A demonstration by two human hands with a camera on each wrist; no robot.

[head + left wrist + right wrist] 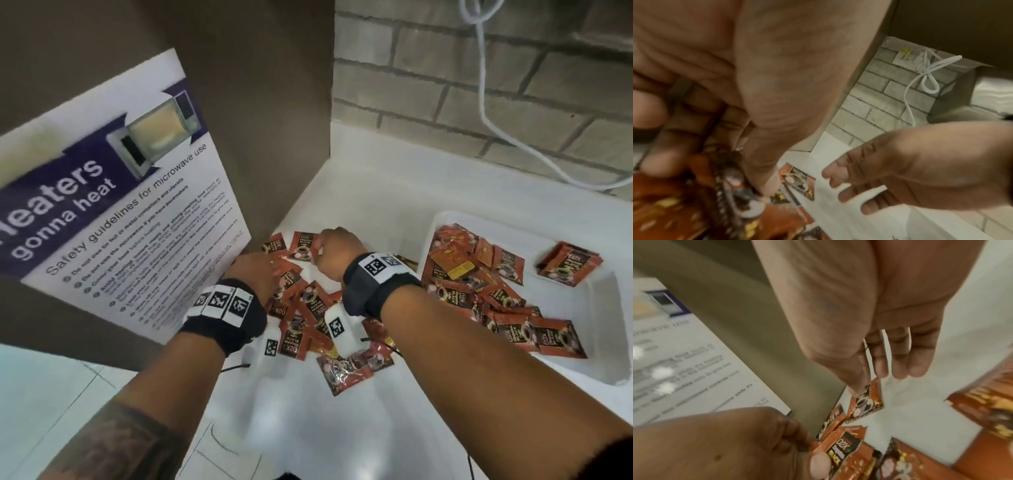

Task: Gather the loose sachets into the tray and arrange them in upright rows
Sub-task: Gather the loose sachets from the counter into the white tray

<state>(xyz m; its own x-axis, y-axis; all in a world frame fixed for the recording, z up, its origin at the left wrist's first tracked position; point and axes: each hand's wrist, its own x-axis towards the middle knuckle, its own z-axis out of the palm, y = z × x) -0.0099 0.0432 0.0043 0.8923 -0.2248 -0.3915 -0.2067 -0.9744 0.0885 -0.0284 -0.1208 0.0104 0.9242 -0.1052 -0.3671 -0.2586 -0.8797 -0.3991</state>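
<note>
Red-orange coffee sachets (308, 308) lie in a loose heap on the white counter, left of the white tray (479, 218). More sachets (479, 284) lie jumbled inside the tray, with a small flat stack (568, 263) at its far side. My left hand (253, 270) pinches a bunch of sachets (840, 451) between thumb and fingers (725, 178) at the heap's far left. My right hand (329, 245) hangs over a single sachet (865, 399) lying by the wall panel. Its fingers are straight and the thumb tip touches that sachet's corner (875, 379).
A brown panel with a microwave safety poster (120, 205) stands hard left of the heap. A brick wall (479, 85) with a hanging white cable (486, 113) closes the back. The counter's left edge drops to floor tiles (51, 394).
</note>
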